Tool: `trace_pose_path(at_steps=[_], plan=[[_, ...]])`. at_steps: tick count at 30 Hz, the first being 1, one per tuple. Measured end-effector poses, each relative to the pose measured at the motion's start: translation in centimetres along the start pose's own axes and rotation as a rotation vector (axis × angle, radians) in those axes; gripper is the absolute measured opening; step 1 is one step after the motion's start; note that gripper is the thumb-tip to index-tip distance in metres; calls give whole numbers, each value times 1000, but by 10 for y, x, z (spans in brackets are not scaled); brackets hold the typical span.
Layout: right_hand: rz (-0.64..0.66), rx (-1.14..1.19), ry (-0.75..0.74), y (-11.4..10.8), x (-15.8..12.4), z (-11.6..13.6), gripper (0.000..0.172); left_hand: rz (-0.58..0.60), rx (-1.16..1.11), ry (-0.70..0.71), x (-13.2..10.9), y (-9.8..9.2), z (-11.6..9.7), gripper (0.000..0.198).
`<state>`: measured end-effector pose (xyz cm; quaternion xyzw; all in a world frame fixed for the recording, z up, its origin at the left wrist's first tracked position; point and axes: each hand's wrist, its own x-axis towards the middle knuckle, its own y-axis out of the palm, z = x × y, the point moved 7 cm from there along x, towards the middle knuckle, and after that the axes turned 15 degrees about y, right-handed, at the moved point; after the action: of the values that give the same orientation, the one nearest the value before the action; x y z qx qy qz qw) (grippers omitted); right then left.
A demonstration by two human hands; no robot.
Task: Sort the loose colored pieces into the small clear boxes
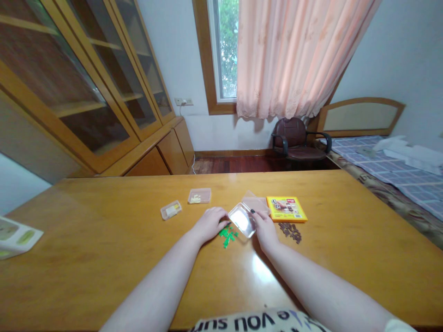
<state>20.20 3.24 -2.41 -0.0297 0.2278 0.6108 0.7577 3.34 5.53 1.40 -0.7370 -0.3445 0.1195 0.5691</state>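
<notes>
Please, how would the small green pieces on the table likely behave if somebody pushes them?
The green pieces would probably scatter, as they lie loosely together. They may slide easily, since the tabletop looks glossy. Being so small, they are likely light.

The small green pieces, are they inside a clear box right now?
No, the small green pieces lie loose on the wooden table, by the left hand.

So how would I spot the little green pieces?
Look at the wide wooden table, then at the person's left hand. The green pieces lie loose beside it, near the clear box in the right hand. Bright green sets them apart from the brown pieces farther right.
</notes>
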Motion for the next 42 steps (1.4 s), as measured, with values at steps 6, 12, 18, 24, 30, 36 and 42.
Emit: trace_pose_path(at_steps=[6,12,18,24,30,36,42], plan=[[15,-22,-18,1,0,0,21,45,-19,20,0,7,-4,15],[-5,22,4,-2,1,-1,20,64,-18,27,1,7,-3,10],[0,12,1,-1,0,0,21,62,-4,44,1,5,-8,11],[32,39,25,1,0,-2,20,72,1,33,0,6,-7,12],[54,8,31,4,-1,-1,19,89,60,38,1,9,-4,13],[66,0,41,6,0,-5,23,103,66,41,2,9,-5,12],[114,-104,-24,9,-1,-5,23,108,78,19,1,9,-4,14]])
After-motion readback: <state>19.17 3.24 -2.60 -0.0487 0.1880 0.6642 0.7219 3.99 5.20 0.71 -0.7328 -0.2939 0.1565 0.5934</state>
